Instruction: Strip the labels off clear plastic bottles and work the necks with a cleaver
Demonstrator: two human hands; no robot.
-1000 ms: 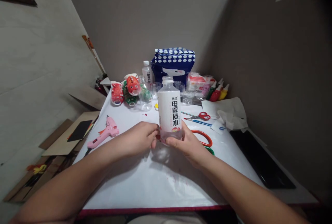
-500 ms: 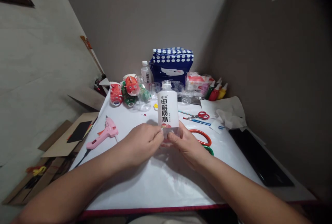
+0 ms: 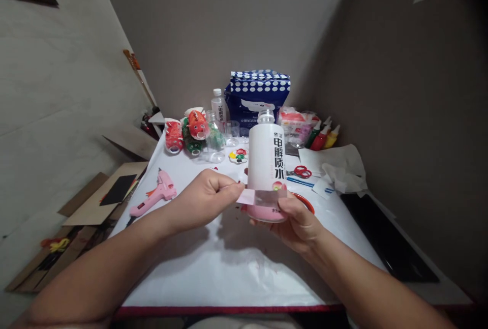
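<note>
My right hand (image 3: 299, 217) grips a plastic bottle (image 3: 263, 158) low down, holding it upright and slightly tilted above the table. The bottle has an open neck and a white label with black Chinese characters. Around its lower part runs a see-through band, with a pink-white label section under it. My left hand (image 3: 208, 194) is closed in a pinch on a narrow label strip (image 3: 246, 197), which stretches from the fingertips to the bottle's left side. Part of an orange ring (image 3: 307, 203) shows behind my right hand.
A pink glue gun (image 3: 158, 194) lies at left. Red-handled scissors (image 3: 301, 172), brushes and crumpled paper (image 3: 345, 179) are at right, near a black slab (image 3: 389, 237). Painted bottle figures (image 3: 197, 124), clear bottles, a blue bag (image 3: 259, 102) and paint bottles (image 3: 320, 136) stand at the back.
The bottle has moved right and closer, turning so its characters face further right. My left hand has drawn away leftward, pulling the strip off the bottle's band.
</note>
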